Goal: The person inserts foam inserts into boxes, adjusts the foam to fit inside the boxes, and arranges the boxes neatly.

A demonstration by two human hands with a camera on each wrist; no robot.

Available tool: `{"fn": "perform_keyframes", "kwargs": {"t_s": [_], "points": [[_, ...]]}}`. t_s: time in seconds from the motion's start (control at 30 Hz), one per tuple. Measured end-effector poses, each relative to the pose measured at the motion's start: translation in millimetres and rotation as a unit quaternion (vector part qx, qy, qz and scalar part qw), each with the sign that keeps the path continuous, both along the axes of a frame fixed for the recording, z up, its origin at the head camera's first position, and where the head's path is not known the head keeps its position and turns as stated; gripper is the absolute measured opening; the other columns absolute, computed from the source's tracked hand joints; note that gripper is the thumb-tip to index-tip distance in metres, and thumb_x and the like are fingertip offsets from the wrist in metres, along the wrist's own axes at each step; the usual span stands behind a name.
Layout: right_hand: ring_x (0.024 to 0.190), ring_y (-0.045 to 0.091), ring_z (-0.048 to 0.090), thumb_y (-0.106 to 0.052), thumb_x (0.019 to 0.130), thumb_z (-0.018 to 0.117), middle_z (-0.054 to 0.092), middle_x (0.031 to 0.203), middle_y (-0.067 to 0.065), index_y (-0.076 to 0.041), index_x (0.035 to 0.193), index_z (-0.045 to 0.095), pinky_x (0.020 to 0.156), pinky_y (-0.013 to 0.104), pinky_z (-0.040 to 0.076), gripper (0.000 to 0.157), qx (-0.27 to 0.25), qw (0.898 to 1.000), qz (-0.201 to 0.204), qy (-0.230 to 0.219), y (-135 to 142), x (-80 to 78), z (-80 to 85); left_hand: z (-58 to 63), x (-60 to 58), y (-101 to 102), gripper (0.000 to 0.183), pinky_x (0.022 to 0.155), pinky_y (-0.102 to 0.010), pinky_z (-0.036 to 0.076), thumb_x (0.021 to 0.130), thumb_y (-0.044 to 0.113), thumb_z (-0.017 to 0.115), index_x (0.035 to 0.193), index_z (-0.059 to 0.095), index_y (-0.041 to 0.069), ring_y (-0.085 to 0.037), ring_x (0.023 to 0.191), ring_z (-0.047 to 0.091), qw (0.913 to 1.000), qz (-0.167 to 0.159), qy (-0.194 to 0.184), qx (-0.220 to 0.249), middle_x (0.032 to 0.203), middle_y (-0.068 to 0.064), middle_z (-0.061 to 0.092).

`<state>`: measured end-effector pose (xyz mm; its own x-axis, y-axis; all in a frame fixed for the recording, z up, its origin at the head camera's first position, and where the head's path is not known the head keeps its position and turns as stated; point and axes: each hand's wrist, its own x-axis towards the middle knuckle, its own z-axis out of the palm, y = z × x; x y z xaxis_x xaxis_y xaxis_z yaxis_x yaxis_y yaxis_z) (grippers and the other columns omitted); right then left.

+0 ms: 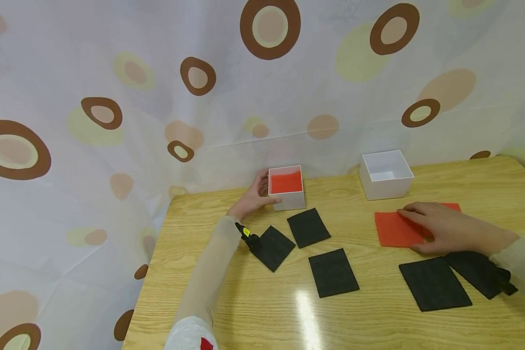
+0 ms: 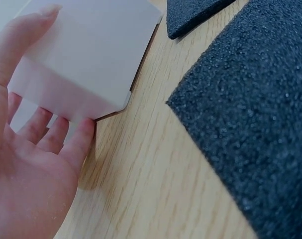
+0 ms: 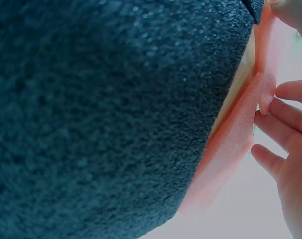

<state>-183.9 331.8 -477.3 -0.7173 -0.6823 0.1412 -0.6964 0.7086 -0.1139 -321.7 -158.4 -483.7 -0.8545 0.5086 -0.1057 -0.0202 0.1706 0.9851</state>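
Observation:
At the back of the table my left hand (image 1: 254, 197) holds a white box (image 1: 289, 201), thumb on its front and fingers along its left side. A red foam sheet (image 1: 286, 183) lies inside that box. On the right, my right hand (image 1: 446, 227) pinches a red foam sheet (image 1: 452, 206) by its edges between thumb and fingers, and the sheet bends up in the right wrist view. Another red foam sheet (image 1: 393, 231) lies flat under the fingertips. Much of the pinched sheet is hidden by the hand.
A second white box (image 1: 387, 188) with nothing in it stands at the back right. Several black foam sheets (image 1: 334, 273) lie on the wooden table (image 1: 245, 311), two of them, one black sheet (image 1: 435, 284) included, below my right hand. A patterned curtain (image 1: 227, 112) hangs behind.

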Motion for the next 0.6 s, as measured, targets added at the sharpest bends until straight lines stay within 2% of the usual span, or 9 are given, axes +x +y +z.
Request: {"fn": "perform_keyframes", "kwargs": {"t_s": [0.07, 0.3, 0.6], "points": [[0.111, 0.035, 0.064, -0.040, 0.071, 0.095, 0.063, 0.126, 0.016, 0.003, 0.132, 0.065, 0.088, 0.056, 0.056, 0.080, -0.003, 1.000, 0.003, 0.004, -0.2, 0.1, 0.0, 0.1, 0.2, 0.1, 0.100, 0.126, -0.042, 0.026, 0.093, -0.002, 0.074, 0.166, 0.009, 0.018, -0.027, 0.157, 0.024, 1.0000, 0.000, 0.002, -0.001, 0.168, -0.007, 0.026], [0.112, 0.034, 0.064, -0.038, 0.075, 0.093, 0.061, 0.130, 0.017, 0.004, 0.135, 0.062, 0.088, 0.054, 0.057, 0.079, -0.007, 1.000, -0.012, -0.024, -3.8, 2.0, 7.8, 0.0, 0.4, 1.3, 0.100, 0.126, -0.040, 0.025, 0.093, 0.000, 0.075, 0.166, 0.010, 0.019, -0.025, 0.157, 0.024, 1.0000, 0.001, 0.000, -0.004, 0.168, -0.006, 0.026], [0.109, 0.026, 0.063, -0.033, 0.073, 0.095, 0.061, 0.128, 0.012, 0.002, 0.133, 0.063, 0.084, 0.046, 0.060, 0.077, -0.024, 1.000, 0.011, 0.005, -12.7, 2.3, 17.6, 0.3, 1.0, 0.4, 0.100, 0.125, -0.042, 0.028, 0.093, 0.002, 0.075, 0.167, 0.010, 0.020, -0.026, 0.156, 0.025, 0.9999, 0.003, -0.010, 0.001, 0.167, -0.006, 0.027]]}}
